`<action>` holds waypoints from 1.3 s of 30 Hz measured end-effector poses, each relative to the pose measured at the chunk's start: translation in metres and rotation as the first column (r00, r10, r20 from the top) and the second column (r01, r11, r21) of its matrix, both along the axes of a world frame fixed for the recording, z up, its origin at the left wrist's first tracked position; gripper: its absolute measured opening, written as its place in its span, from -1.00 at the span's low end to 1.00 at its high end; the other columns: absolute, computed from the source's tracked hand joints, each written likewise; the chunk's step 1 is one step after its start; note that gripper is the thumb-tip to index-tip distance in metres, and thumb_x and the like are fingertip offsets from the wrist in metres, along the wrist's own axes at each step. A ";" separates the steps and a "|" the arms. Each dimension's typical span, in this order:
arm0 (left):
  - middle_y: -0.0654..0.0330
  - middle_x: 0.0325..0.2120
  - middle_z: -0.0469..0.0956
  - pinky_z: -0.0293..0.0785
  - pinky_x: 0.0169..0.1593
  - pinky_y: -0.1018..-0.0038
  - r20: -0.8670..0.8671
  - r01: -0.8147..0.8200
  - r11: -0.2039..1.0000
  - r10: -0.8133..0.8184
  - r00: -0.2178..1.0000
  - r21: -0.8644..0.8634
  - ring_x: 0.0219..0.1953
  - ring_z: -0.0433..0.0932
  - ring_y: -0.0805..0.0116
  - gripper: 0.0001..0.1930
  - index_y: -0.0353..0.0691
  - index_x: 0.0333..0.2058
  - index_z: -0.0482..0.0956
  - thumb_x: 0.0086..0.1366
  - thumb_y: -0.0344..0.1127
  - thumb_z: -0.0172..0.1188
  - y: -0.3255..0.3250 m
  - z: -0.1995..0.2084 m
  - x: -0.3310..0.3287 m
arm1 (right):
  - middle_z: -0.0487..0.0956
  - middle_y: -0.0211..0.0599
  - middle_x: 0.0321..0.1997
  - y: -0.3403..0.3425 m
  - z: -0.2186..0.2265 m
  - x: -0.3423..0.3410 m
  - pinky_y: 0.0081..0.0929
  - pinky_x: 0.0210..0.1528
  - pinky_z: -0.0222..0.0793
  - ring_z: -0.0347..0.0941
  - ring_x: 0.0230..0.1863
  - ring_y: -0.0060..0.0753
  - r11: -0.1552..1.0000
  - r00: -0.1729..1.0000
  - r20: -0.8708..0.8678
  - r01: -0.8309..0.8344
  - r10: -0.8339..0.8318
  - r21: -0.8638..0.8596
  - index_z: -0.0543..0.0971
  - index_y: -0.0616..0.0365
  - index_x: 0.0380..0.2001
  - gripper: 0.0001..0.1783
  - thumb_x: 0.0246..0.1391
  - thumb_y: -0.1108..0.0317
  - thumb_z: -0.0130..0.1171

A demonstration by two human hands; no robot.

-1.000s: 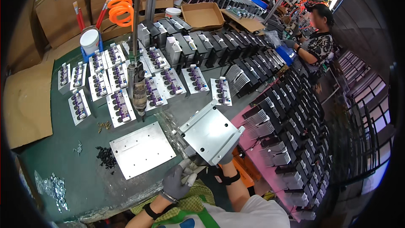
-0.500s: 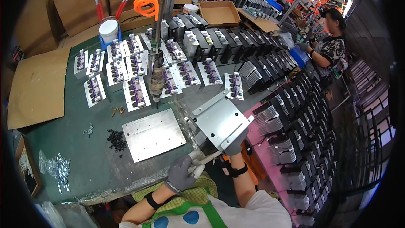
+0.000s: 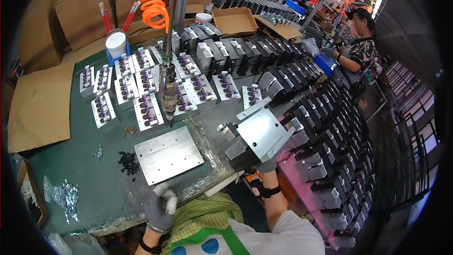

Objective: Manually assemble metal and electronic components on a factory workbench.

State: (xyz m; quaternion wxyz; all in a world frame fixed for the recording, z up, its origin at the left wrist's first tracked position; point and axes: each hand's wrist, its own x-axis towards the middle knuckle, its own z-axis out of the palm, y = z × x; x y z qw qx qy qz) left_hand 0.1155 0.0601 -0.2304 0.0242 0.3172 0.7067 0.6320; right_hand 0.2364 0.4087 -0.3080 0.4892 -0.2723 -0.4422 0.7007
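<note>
My right hand, in a grey glove, grips the near edge of a silver metal housing. It has a flat plate on top with dark holes and raised side flanges. The housing is held tilted, with a block-like side showing on its left; most of my right fingers are hidden beneath it. My left hand, gloved in grey with pale fingertips, is over the bench's front edge. Its fingers are loosely curled and slightly apart, with nothing visible in them. Just beyond it lies a flat silver plate with small holes.
A power screwdriver hangs over the bench below an orange coiled hose. Black screws lie left of the plate. Units with purple boards stand behind. Black finned units line the right side. A co-worker stands at the far right.
My left hand has moved left, away from the housing to the bench's front edge. My right hand has shifted the housing slightly right and tilted it, showing more of its left side.
</note>
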 end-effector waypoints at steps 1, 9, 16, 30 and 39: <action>0.15 -0.46 0.54 0.46 -0.33 0.47 0.033 -0.023 1.000 0.023 0.999 -0.002 -0.41 0.53 0.37 -0.65 -0.36 -0.07 0.43 0.14 -0.46 0.21 -0.005 -0.004 -0.002 | 0.36 -0.22 0.01 0.000 0.001 0.002 -0.34 0.05 0.35 0.35 0.03 -0.37 1.000 1.000 -0.010 -0.007 0.007 -0.020 0.19 0.23 0.11 -0.45 0.27 0.00 -0.22; 0.19 -0.43 0.47 0.39 -0.19 0.51 0.172 -0.101 0.994 0.093 0.981 0.036 -0.35 0.44 0.44 -0.60 -0.42 0.00 0.36 0.17 -0.47 0.16 -0.026 -0.012 -0.012 | 0.40 -0.20 -0.02 0.014 0.021 0.017 -0.33 0.02 0.39 0.40 -0.01 -0.35 0.990 0.992 -0.119 -0.043 0.027 -0.137 0.22 0.23 0.09 -0.46 0.27 0.00 -0.24; 0.13 -0.31 0.49 0.41 -0.15 0.48 0.218 -0.092 0.994 0.103 0.971 -0.057 -0.29 0.45 0.39 -0.66 -0.39 -0.03 0.41 0.24 -0.39 0.14 -0.031 -0.009 -0.011 | 0.51 -0.18 -0.21 0.015 0.077 0.020 -0.32 -0.13 0.51 0.54 -0.22 -0.28 0.961 0.977 -0.213 -0.035 -0.026 -0.276 0.36 0.23 -0.03 -0.49 0.23 0.01 -0.29; 0.19 -0.31 0.52 0.41 -0.19 0.52 0.154 -0.071 0.990 0.090 0.984 -0.121 -0.31 0.44 0.45 -0.66 -0.35 -0.01 0.42 0.28 -0.36 0.14 -0.030 -0.022 -0.015 | 0.55 -0.16 -0.12 0.004 0.073 0.009 -0.34 -0.05 0.50 0.53 -0.12 -0.31 0.992 0.995 -0.086 -0.055 0.045 -0.111 0.41 0.28 0.00 -0.57 0.26 0.17 -0.21; 0.20 -0.31 0.53 0.39 -0.25 0.57 0.213 -0.081 0.989 0.107 0.971 -0.127 -0.36 0.42 0.49 -0.66 -0.34 -0.01 0.42 0.27 -0.35 0.15 -0.028 -0.014 -0.012 | 0.51 -0.22 -0.03 -0.005 0.104 0.008 -0.35 0.04 0.44 0.49 -0.03 -0.35 0.949 0.974 -0.199 -0.163 0.111 -0.271 0.38 0.21 0.06 -0.52 0.27 0.09 -0.20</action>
